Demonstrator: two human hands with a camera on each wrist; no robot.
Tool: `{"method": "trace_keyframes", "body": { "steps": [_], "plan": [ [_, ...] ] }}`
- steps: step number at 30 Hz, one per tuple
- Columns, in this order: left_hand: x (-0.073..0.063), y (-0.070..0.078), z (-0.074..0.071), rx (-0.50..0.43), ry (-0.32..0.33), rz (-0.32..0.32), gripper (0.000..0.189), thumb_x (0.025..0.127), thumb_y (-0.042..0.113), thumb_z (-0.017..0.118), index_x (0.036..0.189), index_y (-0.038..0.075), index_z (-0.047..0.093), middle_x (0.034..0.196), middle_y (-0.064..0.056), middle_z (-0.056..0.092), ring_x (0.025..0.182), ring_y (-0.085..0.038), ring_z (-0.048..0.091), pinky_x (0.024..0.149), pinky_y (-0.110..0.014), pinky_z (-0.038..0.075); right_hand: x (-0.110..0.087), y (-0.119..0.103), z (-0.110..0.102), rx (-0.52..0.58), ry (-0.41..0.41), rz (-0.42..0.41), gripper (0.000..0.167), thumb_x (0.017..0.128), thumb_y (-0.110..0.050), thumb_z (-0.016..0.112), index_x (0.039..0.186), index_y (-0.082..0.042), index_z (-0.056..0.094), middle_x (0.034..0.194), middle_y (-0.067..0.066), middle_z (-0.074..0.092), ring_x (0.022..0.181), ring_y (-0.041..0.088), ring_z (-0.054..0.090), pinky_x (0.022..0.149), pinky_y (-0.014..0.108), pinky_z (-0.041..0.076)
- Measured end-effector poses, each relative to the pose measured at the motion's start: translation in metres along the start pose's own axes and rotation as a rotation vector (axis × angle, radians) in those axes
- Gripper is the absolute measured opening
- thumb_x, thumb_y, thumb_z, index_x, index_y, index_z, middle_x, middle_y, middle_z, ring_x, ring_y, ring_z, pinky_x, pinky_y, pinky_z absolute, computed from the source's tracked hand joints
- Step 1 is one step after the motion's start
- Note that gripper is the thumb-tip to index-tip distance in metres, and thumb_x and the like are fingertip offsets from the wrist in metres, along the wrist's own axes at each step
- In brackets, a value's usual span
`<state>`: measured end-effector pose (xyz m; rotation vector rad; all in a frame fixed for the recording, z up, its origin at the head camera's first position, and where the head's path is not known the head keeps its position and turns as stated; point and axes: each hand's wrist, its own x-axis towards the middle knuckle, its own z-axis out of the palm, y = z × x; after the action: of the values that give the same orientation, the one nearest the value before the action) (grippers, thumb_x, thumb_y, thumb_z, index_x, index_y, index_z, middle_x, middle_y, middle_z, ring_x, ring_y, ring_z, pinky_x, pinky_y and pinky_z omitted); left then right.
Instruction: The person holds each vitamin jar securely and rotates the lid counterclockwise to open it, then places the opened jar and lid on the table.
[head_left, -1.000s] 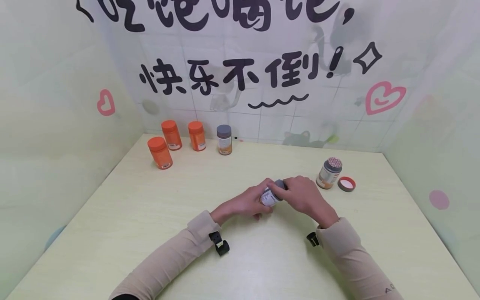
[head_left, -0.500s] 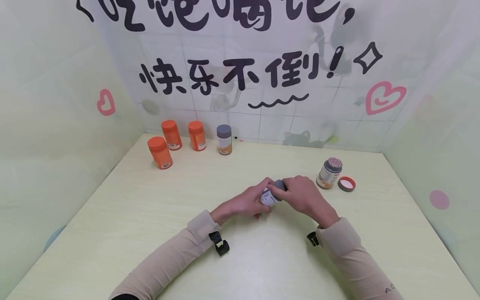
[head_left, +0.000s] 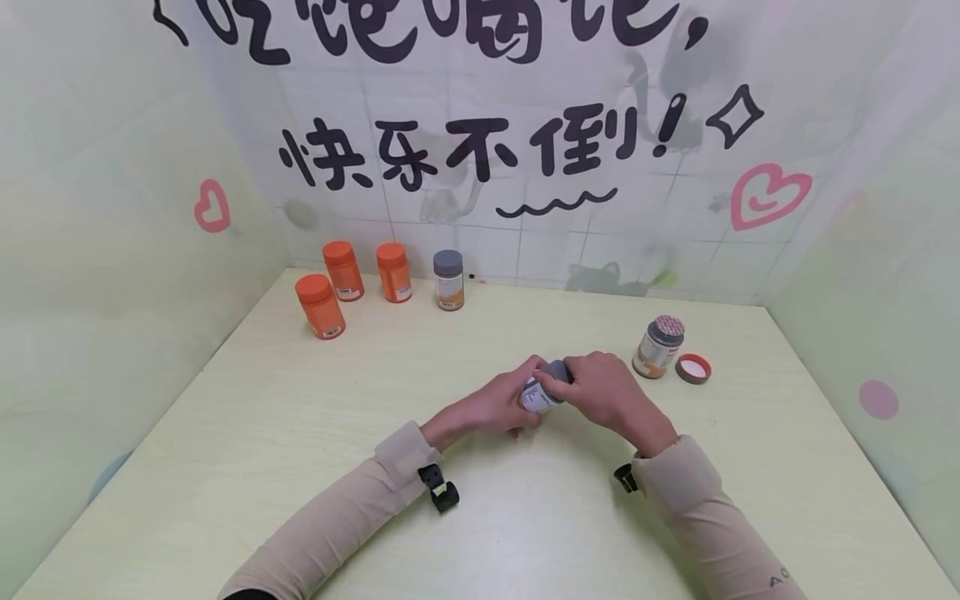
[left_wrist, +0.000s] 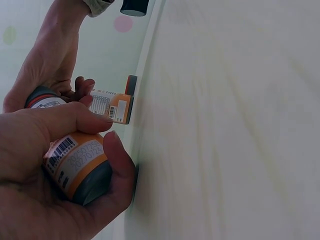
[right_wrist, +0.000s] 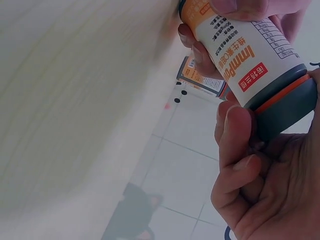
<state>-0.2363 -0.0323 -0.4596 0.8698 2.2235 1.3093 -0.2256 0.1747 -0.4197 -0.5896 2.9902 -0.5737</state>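
A supplement bottle (head_left: 538, 396) with a grey cap is held tilted above the table between both hands. My left hand (head_left: 501, 402) grips its body, with the fingers curled round the label, as the left wrist view also shows. Around the grey cap (right_wrist: 290, 107) curl the fingers of my right hand (head_left: 606, 392). An orange-red ring shows between cap and bottle in the right wrist view. To the right stands a second bottle (head_left: 656, 354) without its cap, its mouth covered by a patterned seal. Beside it a loose cap (head_left: 693, 367) lies with its white inside up.
Several orange bottles (head_left: 321, 308) stand at the back left of the table (head_left: 360, 375). To their right is another grey-capped bottle (head_left: 449, 283) near the back wall. Printed walls (head_left: 480, 242) close off the back and both sides.
Both hands stay at the same spot on the bottle, with only a very slight shift of the fingers. The other bottles and the loose cap have not moved.
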Motion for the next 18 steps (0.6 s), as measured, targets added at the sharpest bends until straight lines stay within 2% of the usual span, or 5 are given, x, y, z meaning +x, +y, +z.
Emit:
{"method": "trace_keyframes", "body": {
  "steps": [9,16,18],
  "plan": [
    [-0.0005,-0.0009,-0.0006,0.009,0.007,-0.005,0.057,0.090,-0.004,0.066,0.135,0.019,0.039,0.120,-0.016,0.057,0.093,-0.023,0.063,0.054,-0.031,0.058,0.0011,0.0004,0.0012,-0.009,-0.006,-0.007,0.055,0.099,-0.060,0.052,0.067,-0.014,0.051,0.061,0.001,0.045,0.055,0.017,0.044,0.055,0.029,0.033],
    [-0.0011,-0.0030,-0.0028,-0.072,-0.031,-0.032,0.058,0.090,-0.001,0.067,0.135,0.020,0.038,0.117,-0.016,0.057,0.085,-0.022,0.064,0.055,-0.032,0.059,0.0006,0.0005,0.0008,-0.036,0.014,-0.081,0.049,0.096,-0.060,0.058,0.082,-0.013,0.056,0.065,0.000,0.050,0.057,0.016,0.047,0.054,0.028,0.035],
    [-0.0013,-0.0034,-0.0039,-0.084,-0.041,-0.031,0.058,0.090,0.000,0.067,0.136,0.020,0.038,0.118,-0.016,0.056,0.085,-0.022,0.063,0.056,-0.033,0.059,0.0008,0.0007,0.0002,-0.039,0.018,-0.090,0.049,0.095,-0.061,0.058,0.082,-0.014,0.056,0.065,0.000,0.050,0.057,0.015,0.047,0.054,0.027,0.035]
  ]
}}
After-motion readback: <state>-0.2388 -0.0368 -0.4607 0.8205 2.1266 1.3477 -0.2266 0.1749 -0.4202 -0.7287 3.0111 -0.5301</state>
